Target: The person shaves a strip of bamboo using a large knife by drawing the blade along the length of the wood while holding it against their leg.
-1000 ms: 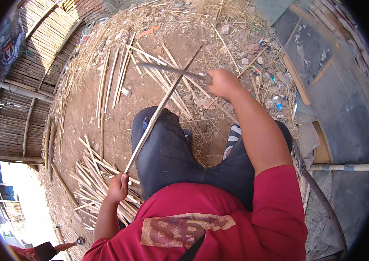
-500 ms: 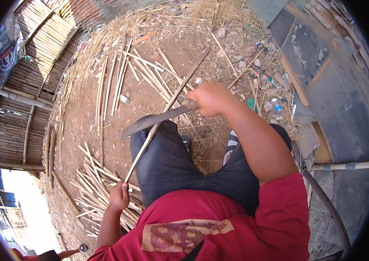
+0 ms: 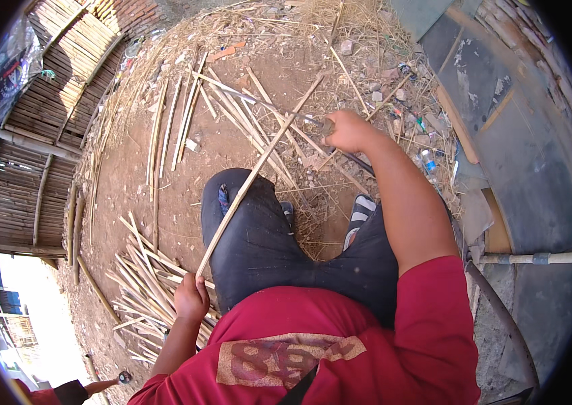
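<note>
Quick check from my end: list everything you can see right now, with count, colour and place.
Long bamboo strip: one, pale tan, slanting across the lap, lower end in the left hand.
Knife: one, grey blade, in the right hand, lying across the strip.
Bamboo strips: many, pale tan, piled on the ground at left.
More strips: several, tan, scattered ahead.
Woven bamboo panels: brown, far left.
Grey sheets: right side.
Another person's hand: bottom left.
Sandals: striped, partly hidden.
Left hand: gripping the strip.
Right hand: gripping the knife.
</note>
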Demonstrator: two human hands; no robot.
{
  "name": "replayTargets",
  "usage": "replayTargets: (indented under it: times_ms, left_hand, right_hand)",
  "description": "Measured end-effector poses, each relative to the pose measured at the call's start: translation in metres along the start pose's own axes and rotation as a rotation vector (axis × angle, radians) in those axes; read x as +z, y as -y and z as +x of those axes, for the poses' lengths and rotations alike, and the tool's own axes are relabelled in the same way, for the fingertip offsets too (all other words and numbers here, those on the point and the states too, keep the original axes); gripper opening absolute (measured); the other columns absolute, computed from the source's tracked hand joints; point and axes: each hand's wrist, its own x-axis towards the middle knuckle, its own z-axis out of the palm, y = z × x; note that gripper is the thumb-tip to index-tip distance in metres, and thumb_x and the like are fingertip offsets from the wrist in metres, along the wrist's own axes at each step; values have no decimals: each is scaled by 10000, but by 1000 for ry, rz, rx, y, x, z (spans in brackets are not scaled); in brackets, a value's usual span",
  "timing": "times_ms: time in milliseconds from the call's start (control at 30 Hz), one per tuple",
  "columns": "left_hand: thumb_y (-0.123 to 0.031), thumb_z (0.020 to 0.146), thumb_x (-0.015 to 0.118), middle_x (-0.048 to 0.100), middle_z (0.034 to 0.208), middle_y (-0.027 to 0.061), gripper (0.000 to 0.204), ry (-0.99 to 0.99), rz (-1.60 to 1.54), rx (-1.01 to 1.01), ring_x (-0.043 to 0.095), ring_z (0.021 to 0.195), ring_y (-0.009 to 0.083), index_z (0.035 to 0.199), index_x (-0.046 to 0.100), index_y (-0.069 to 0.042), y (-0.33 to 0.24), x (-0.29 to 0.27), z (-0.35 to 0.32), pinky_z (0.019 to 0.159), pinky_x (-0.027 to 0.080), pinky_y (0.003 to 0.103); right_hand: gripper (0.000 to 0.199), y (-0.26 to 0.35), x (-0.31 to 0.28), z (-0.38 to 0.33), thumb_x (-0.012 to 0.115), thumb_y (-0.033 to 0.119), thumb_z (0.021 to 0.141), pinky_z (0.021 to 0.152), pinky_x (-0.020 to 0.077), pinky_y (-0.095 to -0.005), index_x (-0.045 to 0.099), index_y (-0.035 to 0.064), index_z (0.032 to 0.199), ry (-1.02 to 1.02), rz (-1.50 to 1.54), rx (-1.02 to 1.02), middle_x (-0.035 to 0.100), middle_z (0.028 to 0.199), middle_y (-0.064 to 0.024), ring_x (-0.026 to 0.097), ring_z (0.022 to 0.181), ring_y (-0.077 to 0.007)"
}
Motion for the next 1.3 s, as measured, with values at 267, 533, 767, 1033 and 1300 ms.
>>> replayTargets:
  times_ms: [267,533,767,1033,1300]
  left_hand:
    - [-299,1053,461,599,747,284,321,26,-42,-2,578,721,528,904,504,-19,6,-14,-7,647,434,603]
    - [-299,1053,465,610,727,283,308,34,-24,10,592,709,532,917,514,-27,16,-10,4,623,447,594]
    - [-274,1056,455,591,704,276,296,68,-154,80,578,687,526,908,523,-27,17,-20,5,608,435,576]
    - [-317,1070,433,558,689,284,385,132,-235,62,564,697,528,856,511,-6,21,-29,10,625,430,558]
    - [-355,1088,399,525,672,259,473,254,-359,49,520,632,455,830,523,20,25,-30,22,607,424,479]
  right_hand:
    - [363,56,2,-19,705,156,754,850,558,-451,703,18,1090,10,-195,-293,720,998,-225,703,982,-372]
    - [312,-26,-17,11,734,199,781,855,556,-464,715,64,1062,-224,97,90,733,1013,-174,701,991,-376]
    - [343,65,7,-22,734,237,812,852,554,-457,715,63,1107,36,-261,-296,729,1047,-172,697,996,-353]
    - [373,24,-19,-7,737,204,792,820,555,-435,705,24,1117,-154,-6,-44,724,1033,-199,708,968,-338]
    - [430,-10,2,16,774,262,813,813,548,-445,683,-16,1127,-150,61,-84,724,991,-229,713,927,-362]
